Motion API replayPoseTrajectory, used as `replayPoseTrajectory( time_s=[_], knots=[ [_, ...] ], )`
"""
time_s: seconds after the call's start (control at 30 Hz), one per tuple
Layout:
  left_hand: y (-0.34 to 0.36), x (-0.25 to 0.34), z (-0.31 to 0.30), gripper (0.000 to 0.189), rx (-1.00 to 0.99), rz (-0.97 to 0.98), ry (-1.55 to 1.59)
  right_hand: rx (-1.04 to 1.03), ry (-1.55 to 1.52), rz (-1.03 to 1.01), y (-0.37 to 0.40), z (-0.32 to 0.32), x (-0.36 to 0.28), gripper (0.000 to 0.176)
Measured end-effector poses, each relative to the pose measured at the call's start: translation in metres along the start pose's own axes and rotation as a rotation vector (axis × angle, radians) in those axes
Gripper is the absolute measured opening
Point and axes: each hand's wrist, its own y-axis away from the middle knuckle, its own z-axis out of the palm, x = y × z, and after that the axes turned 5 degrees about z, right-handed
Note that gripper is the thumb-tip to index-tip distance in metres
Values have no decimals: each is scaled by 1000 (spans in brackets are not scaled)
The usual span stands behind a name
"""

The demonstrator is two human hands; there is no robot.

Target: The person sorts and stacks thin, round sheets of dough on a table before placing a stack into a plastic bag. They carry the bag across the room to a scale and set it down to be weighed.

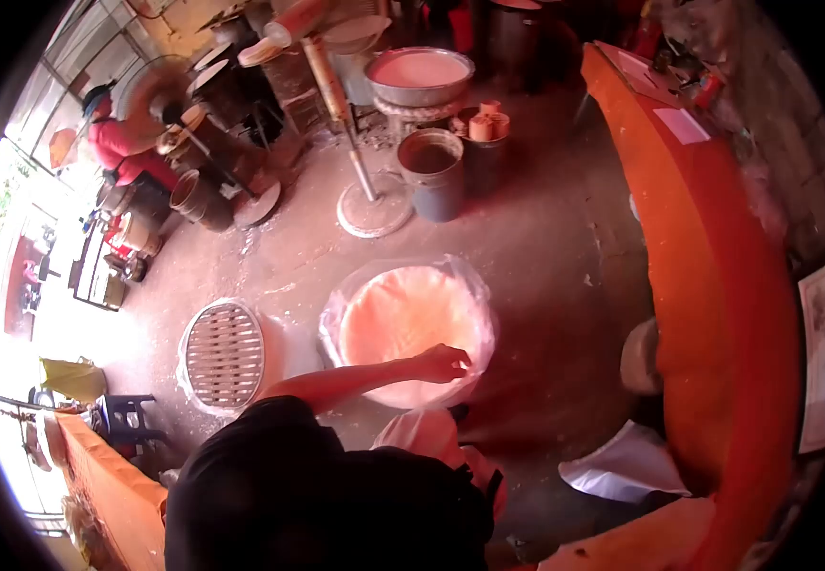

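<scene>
Workshop: spattered floor (555, 247), grey bucket (438, 195), wide basin (420, 96), round-based pole (360, 167), person (125, 147) beside containers (201, 202).

No legible txt, nos. or brands. White rect. paper-like sheet (682, 126) on long, orange-covered surface (665, 205): any print too small/washed out to read. Tall, pale rect. panel w/ thin dark border (819, 357), R edge of view: greyish marks, too blurred to tell if writing or pic.

Crinkled, glossy plastic film (486, 309) rims the matt contents (403, 309) at centre; top centre, a metal-looking basin (422, 96) shines dully; the floor (550, 252) looks like matt concrete.
</scene>
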Motion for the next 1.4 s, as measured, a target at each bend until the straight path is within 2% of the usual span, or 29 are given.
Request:
replayPoseTrajectory(
  time_s=[0.03,0.07,0.1,0.17,0.2,0.23,0.3,0.37,0.43,0.53,0.63,0.67,0.7,0.77,0.8,0.9,0.93,1.03,1.1,1.13,1.17,1.23,1.27,1.3,1.4],
  knots=[
    [-14,-25,11,26,96,88,-67,11,3,-8,-18,-6,-4,67],
    [-25,-34,12,25,121,95,-163,29,10,-20,-34,-13,-9,66],
    [-32,-14,2,25,96,-112,-89,40,16,-32,-50,-23,-13,65],
    [-52,-30,8,25,141,-253,17,56,24,-61,-85,-44,-20,63],
    [-62,-16,5,24,163,-280,7,58,22,-76,-107,-55,-23,62],
    [-75,-16,8,24,151,-237,75,62,19,-89,-127,-68,-24,62],
    [-112,-4,15,23,192,-126,-24,82,32,-106,-165,-100,-28,60],
    [-157,14,25,22,182,-153,-41,103,46,-137,-205,-134,-37,58],
    [-202,17,41,20,249,-48,-39,123,68,-158,-246,-168,-49,56],
    [-262,76,49,20,121,-147,139,152,111,-194,-306,-215,-70,53],
    [-320,77,56,23,-39,-74,627,158,179,-228,-363,-262,-87,51],
    [-340,98,59,25,-17,-125,569,148,196,-257,-385,-278,-94,50],
    [-363,125,57,27,15,-164,505,236,140,-207,-398,-270,-106,44],
    [-416,150,55,27,-15,-130,508,342,105,-253,-418,-215,-123,42],
    [-443,161,51,26,-18,-116,505,341,101,-240,-432,-217,-119,42],
    [-552,206,45,26,-49,27,538,386,108,-225,-471,-222,-90,42],
    [-594,221,46,25,-44,129,480,410,115,-222,-484,-221,-80,42],
    [-736,260,56,26,-30,363,467,566,378,-139,-511,-215,-53,45],
    [-844,267,68,25,19,539,207,654,271,-34,-520,-225,-35,47],
    [-895,273,74,24,41,594,89,731,357,66,-523,-222,-32,48],
    [-939,282,77,23,56,628,-9,816,438,156,-524,-219,-32,49],
    [-1021,305,83,22,57,623,-181,801,489,144,-518,-217,-27,49],
    [-1056,314,87,21,51,609,-262,862,403,138,-524,-192,-31,49],
    [-1087,322,92,20,38,595,-330,922,320,131,-528,-166,-36,50],
    [-1165,342,109,18,9,569,-478,949,418,219,-507,-169,-34,49]
  ],
)
